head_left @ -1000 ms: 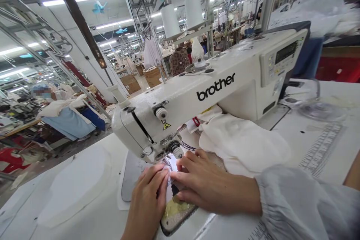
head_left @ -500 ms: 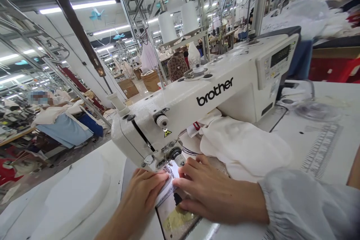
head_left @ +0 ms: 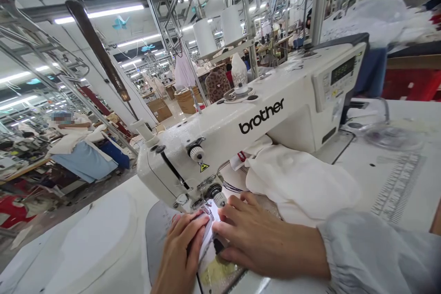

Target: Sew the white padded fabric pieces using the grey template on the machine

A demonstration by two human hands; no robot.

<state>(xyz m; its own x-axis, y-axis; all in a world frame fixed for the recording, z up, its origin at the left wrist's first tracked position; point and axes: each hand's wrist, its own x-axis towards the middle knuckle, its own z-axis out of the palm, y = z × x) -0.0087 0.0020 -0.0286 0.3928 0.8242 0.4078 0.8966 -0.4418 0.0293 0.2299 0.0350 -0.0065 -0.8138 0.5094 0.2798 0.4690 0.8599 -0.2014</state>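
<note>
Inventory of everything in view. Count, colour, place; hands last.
Sewing machine: 1, white, centre
Worked fabric: 1 piece, pale, under machine's needle end
Loose fabric: 1 pile, white, below machine's arm
Table: 1, white, foreground
Flat panel: 1+, white, table left
Ruler scale: 1, grey, table right
Round object: 1, clear, table right
Thread cones: 2, white, behind machine
Long handle: 1, brown, upper left
Fans: 2+, blue, ceiling
Boxes: 2, brown, background floor
Hanging cloth: 1, light blue, left background
Person: 1+, colours unclear, left background
Other background: too cluttered to count
Left hand: 1, bare, on worked fabric
Right hand: 1, bare, right of worked fabric
Right sleeve: 1, grey-white, lower right
</note>
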